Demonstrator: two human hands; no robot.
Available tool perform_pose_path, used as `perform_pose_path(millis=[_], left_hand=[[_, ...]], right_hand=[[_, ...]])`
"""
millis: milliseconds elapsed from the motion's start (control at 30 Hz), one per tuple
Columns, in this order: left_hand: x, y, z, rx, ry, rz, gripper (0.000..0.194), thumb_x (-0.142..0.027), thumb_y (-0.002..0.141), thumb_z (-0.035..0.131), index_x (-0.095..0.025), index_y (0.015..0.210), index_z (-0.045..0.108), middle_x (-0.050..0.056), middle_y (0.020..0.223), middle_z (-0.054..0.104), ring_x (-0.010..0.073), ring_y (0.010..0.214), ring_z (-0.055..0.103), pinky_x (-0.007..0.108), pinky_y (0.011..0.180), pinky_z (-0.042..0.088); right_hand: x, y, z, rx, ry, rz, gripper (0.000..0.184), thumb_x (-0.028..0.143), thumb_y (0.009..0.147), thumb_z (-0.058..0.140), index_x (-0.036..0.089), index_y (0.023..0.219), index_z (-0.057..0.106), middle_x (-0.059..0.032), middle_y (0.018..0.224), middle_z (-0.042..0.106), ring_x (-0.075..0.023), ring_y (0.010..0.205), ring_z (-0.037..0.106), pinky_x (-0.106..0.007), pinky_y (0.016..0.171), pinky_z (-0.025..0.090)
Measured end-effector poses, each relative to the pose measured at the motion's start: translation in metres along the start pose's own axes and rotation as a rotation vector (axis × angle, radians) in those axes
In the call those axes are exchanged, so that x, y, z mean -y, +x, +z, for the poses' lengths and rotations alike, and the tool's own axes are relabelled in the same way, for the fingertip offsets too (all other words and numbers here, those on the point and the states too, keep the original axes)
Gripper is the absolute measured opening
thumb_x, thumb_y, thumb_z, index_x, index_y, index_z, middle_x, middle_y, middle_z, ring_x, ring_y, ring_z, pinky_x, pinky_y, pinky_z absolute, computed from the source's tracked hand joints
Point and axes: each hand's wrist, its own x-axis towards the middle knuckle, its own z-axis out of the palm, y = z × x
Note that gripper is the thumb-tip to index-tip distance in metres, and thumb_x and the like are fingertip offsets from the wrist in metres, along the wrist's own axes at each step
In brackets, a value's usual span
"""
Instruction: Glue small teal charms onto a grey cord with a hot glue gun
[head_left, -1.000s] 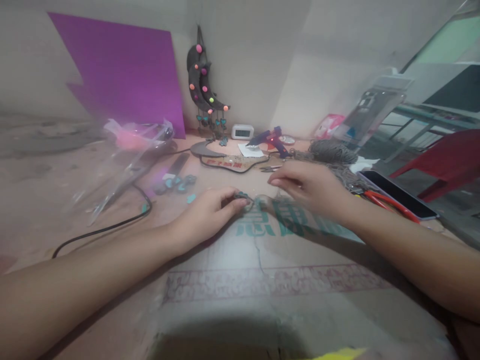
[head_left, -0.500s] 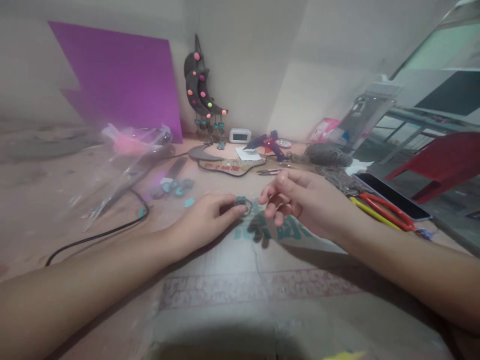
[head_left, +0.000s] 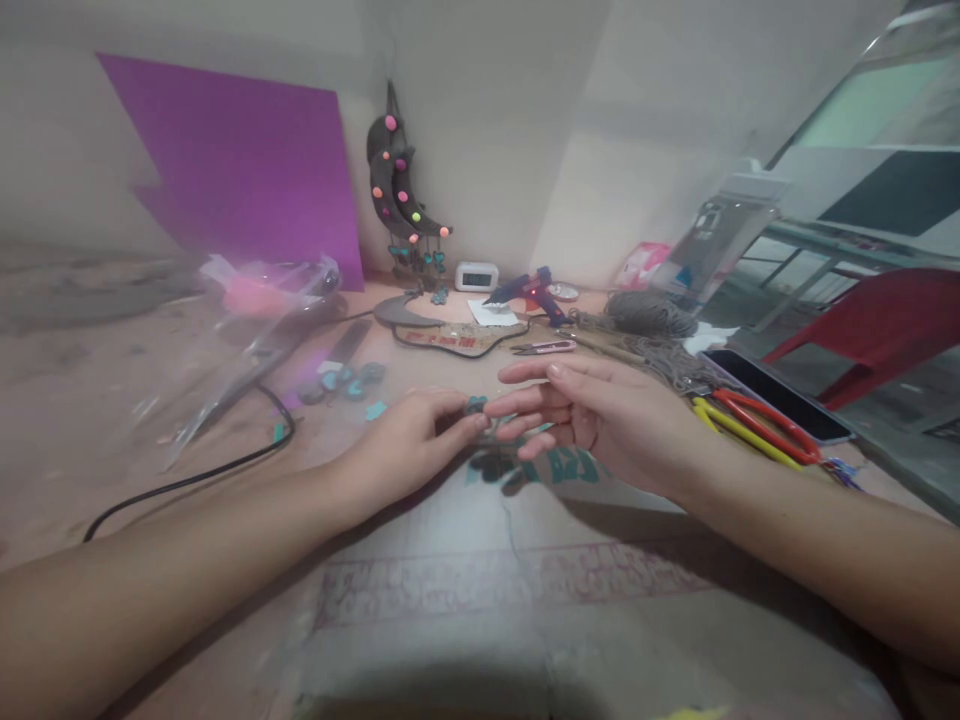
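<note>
My left hand (head_left: 420, 435) rests low over the table, thumb and fingers pinched on a small teal and grey piece (head_left: 476, 404); its exact shape is mostly hidden. Just right of it is my right hand (head_left: 600, 410), fingers stretched and spread, with nothing visible in them. Its fingertips reach close to the pinched piece; whether they touch it I cannot tell. Beneath both hands lies a pale board with teal lettering (head_left: 574, 465). Left of the left hand are a small teal scrap (head_left: 376, 411) and several grey and teal cut-outs (head_left: 352, 381).
A glue gun (head_left: 529, 292) with a red light stands behind, near pink thread snips (head_left: 546, 348) and a grey crescent (head_left: 409, 310). At right lie grey yarn (head_left: 651, 314), scissors (head_left: 769, 425) and a phone (head_left: 780, 393). A black cable (head_left: 187, 483) curves across the left.
My right hand has shifted left toward the left fingertips, and its curled fingers have straightened. The thread snips it partly covered now show more fully. The left hand keeps its pinch.
</note>
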Motion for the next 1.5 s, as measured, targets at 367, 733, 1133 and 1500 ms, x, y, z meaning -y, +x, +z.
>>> perform_pose_path(millis=[367, 733, 1133, 1500], left_hand=[[0.0, -0.001, 0.0, -0.018, 0.132, 0.064, 0.039, -0.04, 0.099, 0.044, -0.018, 0.069, 0.055, 0.0, 0.067, 0.057, 0.0155, 0.066, 0.052, 0.029, 0.061, 0.036], [0.0, -0.001, 0.002, 0.006, 0.208, 0.186, 0.034, -0.04, 0.097, 0.049, -0.018, 0.075, 0.061, 0.0, 0.069, 0.061, 0.0164, 0.07, 0.055, 0.033, 0.074, 0.038], [-0.002, -0.002, -0.002, -0.149, 0.112, 0.107, 0.019, -0.029, 0.095, 0.053, -0.018, 0.087, 0.066, 0.0, 0.082, 0.069, 0.0168, 0.079, 0.059, 0.03, 0.073, 0.041], [-0.003, -0.003, -0.003, -0.185, 0.121, 0.074, 0.023, -0.028, 0.096, 0.051, -0.017, 0.082, 0.065, 0.001, 0.078, 0.065, 0.0169, 0.078, 0.058, 0.029, 0.072, 0.041]], right_hand=[[0.039, -0.031, 0.014, -0.085, -1.126, -0.463, 0.014, 0.031, 0.09, 0.064, 0.026, 0.096, 0.074, -0.0045, 0.089, 0.075, -0.0204, 0.079, 0.069, -0.034, 0.074, 0.056], [-0.022, 0.016, -0.003, -0.052, -1.083, -0.369, 0.012, 0.025, 0.091, 0.058, 0.018, 0.09, 0.068, -0.0037, 0.086, 0.071, -0.0157, 0.081, 0.064, -0.027, 0.073, 0.049], [-0.029, 0.016, -0.001, -0.061, -0.851, -0.101, 0.017, 0.03, 0.089, 0.056, 0.017, 0.077, 0.06, 0.0011, 0.068, 0.062, -0.0109, 0.061, 0.056, -0.022, 0.057, 0.042], [-0.033, 0.015, -0.008, -0.137, -0.719, -0.124, 0.027, 0.042, 0.09, 0.057, 0.018, 0.078, 0.06, 0.0001, 0.069, 0.064, -0.0102, 0.056, 0.055, -0.023, 0.053, 0.043]])
